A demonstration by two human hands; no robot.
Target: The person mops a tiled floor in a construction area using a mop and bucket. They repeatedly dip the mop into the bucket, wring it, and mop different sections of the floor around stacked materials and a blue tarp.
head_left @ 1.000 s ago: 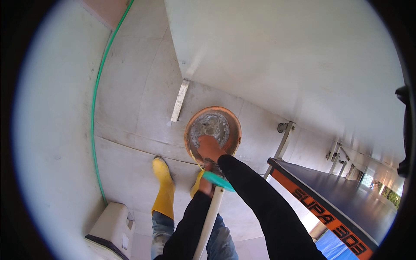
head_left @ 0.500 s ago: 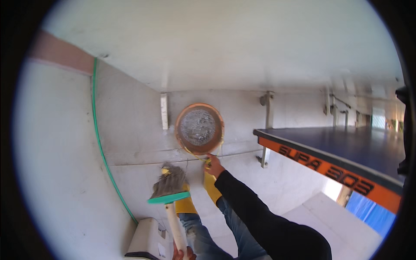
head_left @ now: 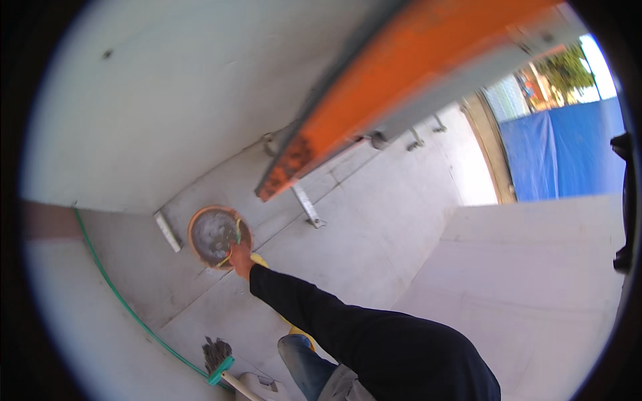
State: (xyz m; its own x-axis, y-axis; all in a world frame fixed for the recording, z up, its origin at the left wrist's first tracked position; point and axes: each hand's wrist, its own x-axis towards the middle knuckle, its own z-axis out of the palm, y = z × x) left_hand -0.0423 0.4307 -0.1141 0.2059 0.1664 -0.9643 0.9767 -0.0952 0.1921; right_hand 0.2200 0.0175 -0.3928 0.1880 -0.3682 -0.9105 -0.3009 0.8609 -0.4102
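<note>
An orange-brown round bucket (head_left: 194, 246) with greyish liquid in it stands on the floor, left of the middle. My right hand (head_left: 241, 258) is closed round the bucket's yellow handle at its near right rim, with the black-sleeved arm stretched out. At the lower left is a mop (head_left: 218, 356) with dark grey strands, a green head and a pale stick that runs out at the bottom edge. My left hand does not show. Below my right arm appear a yellow boot and a jeans leg (head_left: 304, 357).
An orange-edged table (head_left: 374, 87) juts across the upper middle, blurred, with metal legs (head_left: 306, 202) beneath. A green hose (head_left: 117, 291) runs along the left wall. A whitish box (head_left: 261, 386) stands beside the mop. Blue sheeting (head_left: 562, 154) hangs at the right.
My view has turned, so the bucket now appears farther left and lower, and the table edge looms larger. The mop has moved left and down in view, and my left hand has left the picture.
</note>
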